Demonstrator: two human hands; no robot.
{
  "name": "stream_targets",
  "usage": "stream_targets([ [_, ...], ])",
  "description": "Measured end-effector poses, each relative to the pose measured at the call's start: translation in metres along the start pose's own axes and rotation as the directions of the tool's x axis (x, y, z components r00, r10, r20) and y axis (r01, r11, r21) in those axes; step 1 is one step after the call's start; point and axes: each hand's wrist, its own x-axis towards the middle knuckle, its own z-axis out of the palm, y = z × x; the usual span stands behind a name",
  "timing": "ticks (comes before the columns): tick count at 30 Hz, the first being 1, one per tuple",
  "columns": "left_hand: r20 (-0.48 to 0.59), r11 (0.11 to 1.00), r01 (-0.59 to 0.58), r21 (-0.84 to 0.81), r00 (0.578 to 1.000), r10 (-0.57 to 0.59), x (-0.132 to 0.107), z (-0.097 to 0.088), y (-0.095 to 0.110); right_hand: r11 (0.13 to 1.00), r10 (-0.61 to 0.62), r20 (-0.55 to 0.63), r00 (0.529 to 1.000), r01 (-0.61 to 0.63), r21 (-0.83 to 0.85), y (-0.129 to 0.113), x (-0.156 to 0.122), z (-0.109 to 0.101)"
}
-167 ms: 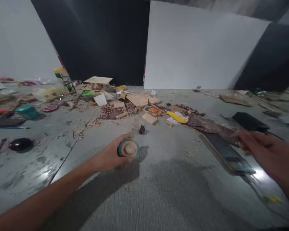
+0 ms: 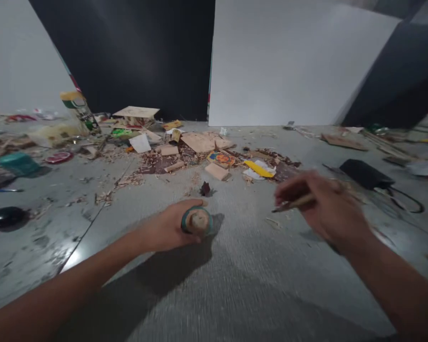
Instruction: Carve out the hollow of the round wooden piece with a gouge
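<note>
My left hand [image 2: 169,229] is wrapped round a small round wooden piece with a teal band [image 2: 197,221], held low over the grey floor at centre. My right hand [image 2: 328,206] hovers to the right of it, its fingers pinched on a thin pencil-like stick [image 2: 294,203] whose tip points left toward the wooden piece. The hand is blurred by motion. The two hands are apart, with a gap of bare floor between them.
Wood scraps and shavings [image 2: 199,152] litter the floor ahead, with a yellow strip [image 2: 260,168] and a small dark chip [image 2: 205,189]. A black pouch [image 2: 365,173] lies right, a teal tub [image 2: 17,163] and a black oval object [image 2: 5,217] left. A white board [image 2: 288,66] leans behind.
My right hand has swung in from the far right toward the centre and now shows a stick in its fingers. The view shifted, so the dark flat strip is covered. The left hand barely moved.
</note>
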Motion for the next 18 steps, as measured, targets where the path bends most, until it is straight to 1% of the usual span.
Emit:
stream_targets([
  [2, -0.035, 0.993, -0.075, 0.096, 0.996, 0.079, 0.009, 0.005, 0.000, 0.991, 0.047, 0.118, 0.992, -0.061, 0.118, -0.002, 0.006, 0.035],
  [3, -0.057, 0.987, -0.088, 0.137, 0.994, 0.097, 0.013, 0.007, -0.001, 0.978, 0.062, 0.180, 0.982, -0.095, 0.185, -0.003, 0.009, 0.051],
  [4, -0.085, 0.982, -0.081, 0.169, 0.992, 0.096, 0.016, 0.008, -0.002, 0.922, 0.072, 0.305, 0.950, -0.180, 0.344, -0.004, 0.012, 0.067],
  [5, -0.112, 0.979, -0.061, 0.192, 0.990, 0.084, 0.018, 0.009, -0.004, 0.848, 0.066, 0.427, 0.902, -0.277, 0.453, -0.004, 0.016, 0.081],
  [6, -0.134, 0.978, -0.041, 0.206, 0.989, 0.070, 0.019, 0.009, -0.006, 0.786, 0.050, 0.513, 0.857, -0.351, 0.510, -0.004, 0.019, 0.094],
  [7, -0.146, 0.977, -0.029, 0.211, 0.987, 0.061, 0.019, 0.008, -0.008, 0.724, 0.037, 0.568, 0.822, -0.414, 0.552, -0.004, 0.022, 0.105],
  [8, -0.138, 0.977, -0.027, 0.212, 0.989, 0.058, 0.019, 0.006, -0.010, 0.673, 0.034, 0.596, 0.802, -0.459, 0.580, -0.002, 0.025, 0.114],
  [9, -0.122, 0.977, -0.034, 0.208, 0.991, 0.061, 0.018, 0.003, -0.012, 0.629, 0.040, 0.604, 0.796, -0.490, 0.604, -0.001, 0.028, 0.122],
  [11, -0.075, 0.978, -0.055, 0.201, 0.995, 0.071, 0.017, -0.003, -0.014, 0.553, 0.073, 0.593, 0.802, -0.527, 0.645, 0.005, 0.032, 0.134],
  [13, -0.039, 0.982, -0.062, 0.180, 0.997, 0.070, 0.016, -0.007, -0.015, 0.505, 0.106, 0.584, 0.805, -0.550, 0.666, 0.012, 0.035, 0.141],
  [14, -0.018, 0.984, -0.065, 0.166, 0.997, 0.069, 0.016, -0.008, -0.015, 0.497, 0.115, 0.583, 0.804, -0.555, 0.667, 0.015, 0.036, 0.144],
  [16, -0.017, 0.986, -0.047, 0.157, 0.999, 0.051, 0.018, -0.006, -0.016, 0.511, 0.119, 0.578, 0.807, -0.549, 0.661, 0.021, 0.037, 0.147],
  [18, -0.075, 0.985, -0.011, 0.170, 0.997, 0.024, 0.020, -0.002, -0.017, 0.544, 0.112, 0.578, 0.809, -0.536, 0.645, 0.025, 0.037, 0.149],
])
